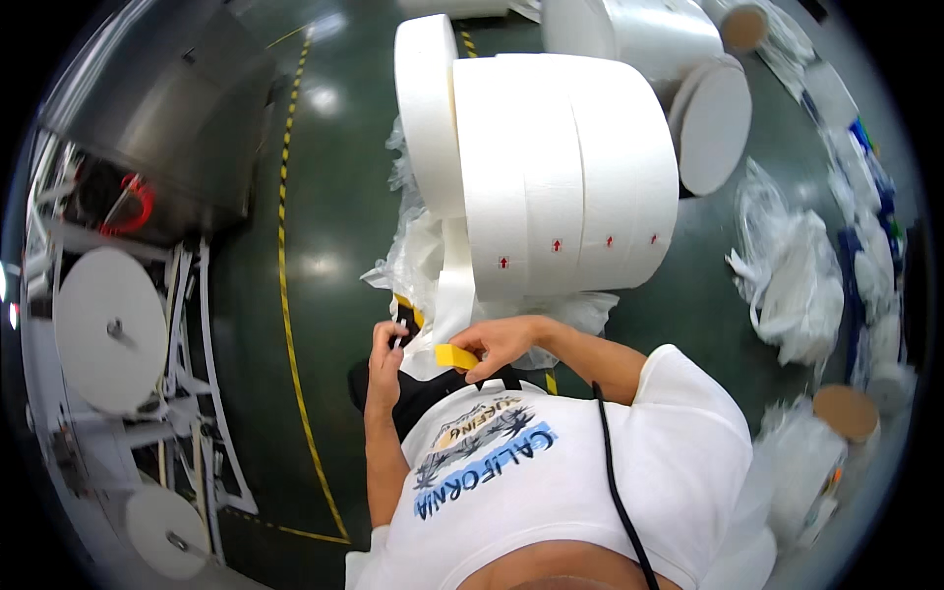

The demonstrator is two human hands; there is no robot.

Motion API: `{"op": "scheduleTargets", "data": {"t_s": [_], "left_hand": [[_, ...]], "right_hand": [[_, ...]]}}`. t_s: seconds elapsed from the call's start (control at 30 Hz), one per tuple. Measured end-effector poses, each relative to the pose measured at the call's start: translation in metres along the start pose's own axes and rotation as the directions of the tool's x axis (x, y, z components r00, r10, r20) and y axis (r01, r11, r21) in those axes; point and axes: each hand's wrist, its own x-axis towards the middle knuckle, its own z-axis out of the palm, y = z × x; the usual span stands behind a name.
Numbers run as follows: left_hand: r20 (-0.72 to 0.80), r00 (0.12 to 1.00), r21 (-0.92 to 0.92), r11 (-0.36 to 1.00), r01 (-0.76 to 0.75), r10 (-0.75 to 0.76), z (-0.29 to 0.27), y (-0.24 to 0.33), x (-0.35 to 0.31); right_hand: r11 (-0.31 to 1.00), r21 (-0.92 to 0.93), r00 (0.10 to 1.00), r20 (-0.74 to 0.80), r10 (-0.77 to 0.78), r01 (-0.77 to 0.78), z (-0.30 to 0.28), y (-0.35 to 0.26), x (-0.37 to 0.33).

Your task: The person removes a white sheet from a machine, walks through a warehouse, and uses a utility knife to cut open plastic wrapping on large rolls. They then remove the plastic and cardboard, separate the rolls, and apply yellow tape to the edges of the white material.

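In front of me stands a row of wide white material rolls point(526, 177) with small red arrow labels. A narrower white roll point(430, 118) leans at its left end, and a loose white strip point(455, 290) hangs down toward my hands. My right hand point(501, 341) is closed on a yellow block-like piece point(454, 356) beside the strip's lower end. To the left of it, my left hand point(385, 364) is closed, with a slim pale thing point(400, 332) showing at its fingertips; its kind is unclear. Crumpled clear plastic film point(418, 251) lies beneath the rolls.
A machine frame with white discs point(110, 329) stands at the left, below a metal cabinet point(177, 108). Yellow-black floor tape point(285, 197) runs between it and me. Plastic bundles point(796, 285) lie at the right; more rolls point(639, 39) stand behind.
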Motion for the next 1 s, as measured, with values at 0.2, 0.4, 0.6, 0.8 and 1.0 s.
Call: {"op": "scheduleTargets", "data": {"t_s": [0.2, 0.4, 0.6, 0.8, 1.0], "left_hand": [[0.205, 0.971, 0.094, 0.985, -0.147, 0.126, 0.015, -0.033, 0.203], [0.383, 0.900, 0.062, 0.966, -0.251, 0.209, 0.110, -0.073, 0.433], [0.612, 0.752, 0.248, 0.843, -0.478, 0.246, 0.152, -0.075, 0.561], [0.502, 0.665, 0.120, 0.717, -0.687, 0.553, 0.091, -0.060, 0.564], [0.967, 0.137, -0.240, 0.947, 0.215, 0.214, -0.126, -0.066, 0.530]], "right_hand": [[0.990, 0.127, 0.944, -0.329, -0.022, 0.067, -0.011, 0.025, 0.038], [0.931, 0.249, 0.618, -0.785, 0.033, 0.266, -0.015, 0.050, 0.132], [0.862, 0.269, -0.042, -0.947, 0.317, 0.429, 0.031, 0.037, 0.271], [0.858, 0.204, -0.294, -0.881, 0.371, 0.472, 0.011, -0.029, 0.351], [0.864, -0.002, -0.386, -0.895, 0.223, 0.503, -0.134, -0.076, 0.386]]}}
